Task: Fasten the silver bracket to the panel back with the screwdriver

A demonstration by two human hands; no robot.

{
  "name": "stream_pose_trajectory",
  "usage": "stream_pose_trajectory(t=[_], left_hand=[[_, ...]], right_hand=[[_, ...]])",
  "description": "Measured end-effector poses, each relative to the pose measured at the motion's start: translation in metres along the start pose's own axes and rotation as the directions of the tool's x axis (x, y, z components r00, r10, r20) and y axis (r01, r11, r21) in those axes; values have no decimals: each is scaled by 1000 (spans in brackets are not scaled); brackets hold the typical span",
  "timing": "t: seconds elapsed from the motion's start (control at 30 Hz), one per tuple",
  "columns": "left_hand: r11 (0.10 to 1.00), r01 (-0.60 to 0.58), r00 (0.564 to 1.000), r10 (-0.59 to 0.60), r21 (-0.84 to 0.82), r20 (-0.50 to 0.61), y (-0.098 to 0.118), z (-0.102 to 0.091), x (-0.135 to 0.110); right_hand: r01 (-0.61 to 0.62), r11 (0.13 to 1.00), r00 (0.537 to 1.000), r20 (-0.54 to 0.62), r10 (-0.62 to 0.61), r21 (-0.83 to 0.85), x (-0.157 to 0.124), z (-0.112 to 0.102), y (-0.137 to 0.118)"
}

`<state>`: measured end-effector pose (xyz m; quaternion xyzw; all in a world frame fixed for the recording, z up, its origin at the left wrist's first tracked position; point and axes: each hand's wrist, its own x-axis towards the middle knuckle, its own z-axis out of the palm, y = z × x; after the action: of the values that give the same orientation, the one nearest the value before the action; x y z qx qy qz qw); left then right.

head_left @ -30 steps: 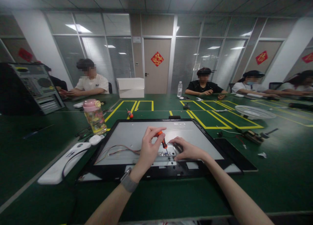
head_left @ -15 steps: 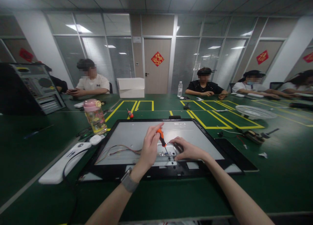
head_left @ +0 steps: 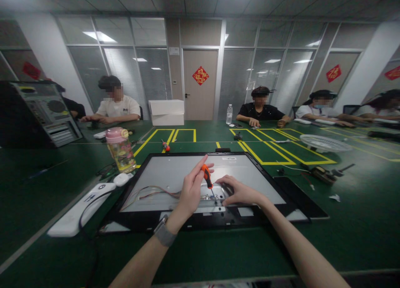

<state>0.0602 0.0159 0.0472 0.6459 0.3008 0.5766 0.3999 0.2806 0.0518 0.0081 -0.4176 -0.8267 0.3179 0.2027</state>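
Observation:
My left hand (head_left: 192, 188) grips a screwdriver (head_left: 206, 176) with an orange and black handle, its fingertips stretched past the handle. The screwdriver's shaft slants down to a small row of parts on a metal bracket (head_left: 222, 192). My right hand (head_left: 239, 191) curls at the right side of that bracket, thumb and fingers bent round something dark that I cannot make out. Beneath both hands lies a flat display panel (head_left: 156, 169) with a grey back and black frame. Thin coloured wires (head_left: 156, 189) run across its left part to the bracket.
To the left stand a white power strip (head_left: 81, 209), a pink-lidded bottle (head_left: 120, 148) and a computer case (head_left: 40, 113). A dark flat slab (head_left: 300, 196) lies right of the panel. A red-handled tool (head_left: 166, 146) and white box (head_left: 167, 113) are farther back. Several people sit across the table.
The screwdriver's tip has shifted slightly down and right, and my left fingers have spread a little past its handle. My right hand has barely moved.

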Motion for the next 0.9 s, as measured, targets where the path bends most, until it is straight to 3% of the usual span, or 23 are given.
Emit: stream_pose_trajectory(t=[0.37, 0.57, 0.9], left_hand=[[943, -240, 963, 261, 233, -66, 0, 2, -3], [928, -231, 943, 288, 292, -170, -3, 2, 0], [945, -214, 963, 247, 246, -111, -1, 1, -2]], right_hand=[[14, 1000, 1000, -2, -14, 19, 1, 1, 6], [-8, 1000, 1000, 12, 7, 16, 0, 0, 3], [3, 1000, 1000, 15, -3, 14, 1, 0, 3]])
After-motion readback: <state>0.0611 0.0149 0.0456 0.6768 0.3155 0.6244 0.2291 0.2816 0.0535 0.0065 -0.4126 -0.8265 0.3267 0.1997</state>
